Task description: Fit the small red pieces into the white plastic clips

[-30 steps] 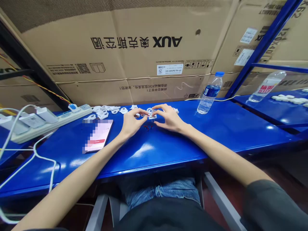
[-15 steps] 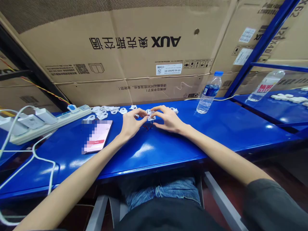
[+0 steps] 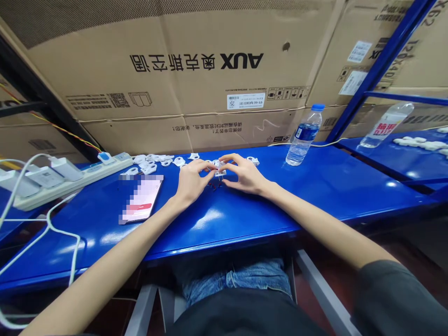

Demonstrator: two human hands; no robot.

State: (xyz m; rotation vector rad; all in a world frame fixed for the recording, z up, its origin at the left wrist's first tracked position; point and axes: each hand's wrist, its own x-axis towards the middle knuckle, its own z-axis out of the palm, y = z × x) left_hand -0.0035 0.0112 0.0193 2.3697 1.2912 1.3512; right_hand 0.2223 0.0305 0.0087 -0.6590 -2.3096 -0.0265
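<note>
A small white plastic part (image 3: 220,172), with thin prong-like pieces beneath it, sits between my hands over the blue table (image 3: 224,224). The fingers of my right hand (image 3: 243,174) are closed around its right side. From the other side, my left hand (image 3: 193,179) pinches thumb and forefinger together against the part; whatever lies between those fingertips is too small to make out. Several tiny dark red pieces (image 3: 214,187) lie on the table just below the part. More white plastic parts (image 3: 150,163) are scattered along the back left, and one white piece (image 3: 253,161) lies behind my right hand.
A phone (image 3: 143,198) lies left of my left forearm. Beyond it, a power strip (image 3: 75,182) carries several chargers with white cables (image 3: 75,238). At the back right stands a water bottle (image 3: 304,135). A large cardboard box (image 3: 196,93) walls off the rear edge.
Both hands stay in nearly the same place around the white part. My left fingers have shifted very slightly against it, and the part appears turned a little.
</note>
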